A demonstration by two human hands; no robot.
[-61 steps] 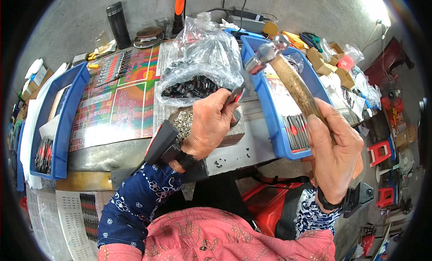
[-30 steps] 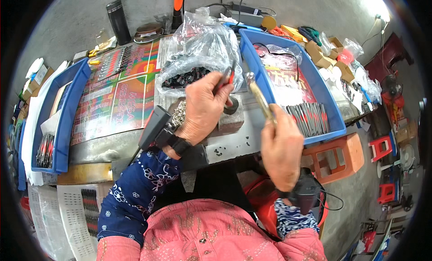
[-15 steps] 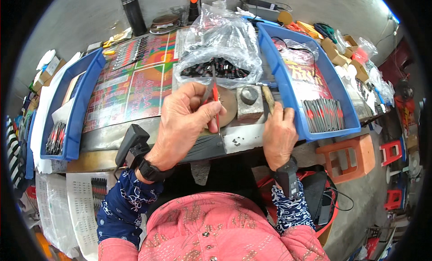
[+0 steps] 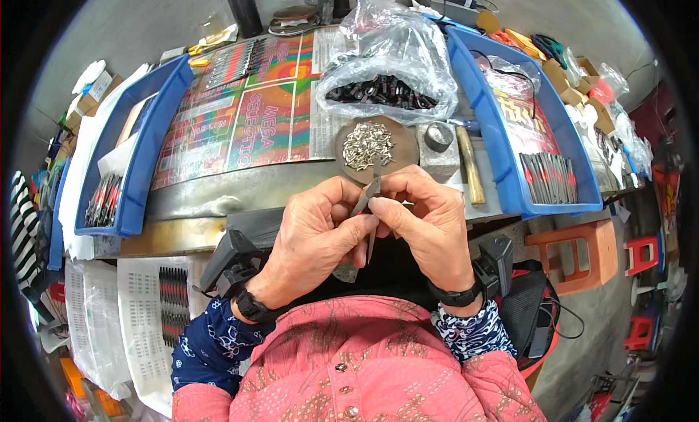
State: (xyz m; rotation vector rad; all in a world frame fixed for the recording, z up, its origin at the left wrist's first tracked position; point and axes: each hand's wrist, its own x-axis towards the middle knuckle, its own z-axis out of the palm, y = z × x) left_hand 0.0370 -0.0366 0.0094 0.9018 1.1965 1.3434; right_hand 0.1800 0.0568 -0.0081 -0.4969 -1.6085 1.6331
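Note:
My left hand (image 4: 317, 222) is closed in a pinch around a slim dark tool (image 4: 376, 176) with pointed ends and some red on it. Two narrow parts of it cross between the fingers. My right hand (image 4: 429, 222) pinches the same tool from the other side, thumb and fingertips meeting at the crossing. Whether a small piece also lies between those fingertips is hidden. Just beyond my hands, a round brown dish (image 4: 342, 149) carries a heap of small metal rivets (image 4: 368, 145). To its right, a black round piece (image 4: 438, 136) sits on a metal block (image 4: 440, 160).
A wooden handle (image 4: 470, 166) lies right of the block. Behind the dish, a clear plastic bag (image 4: 393, 54) holds black parts. Blue trays (image 4: 515, 192) (image 4: 132, 203) with slim black-and-red tools flank the bench. An orange stool (image 4: 608, 254) stands at the right.
My right hand has left the wooden handle and come over to the tool in my left hand. The view has shifted, and the rivet dish now shows fully.

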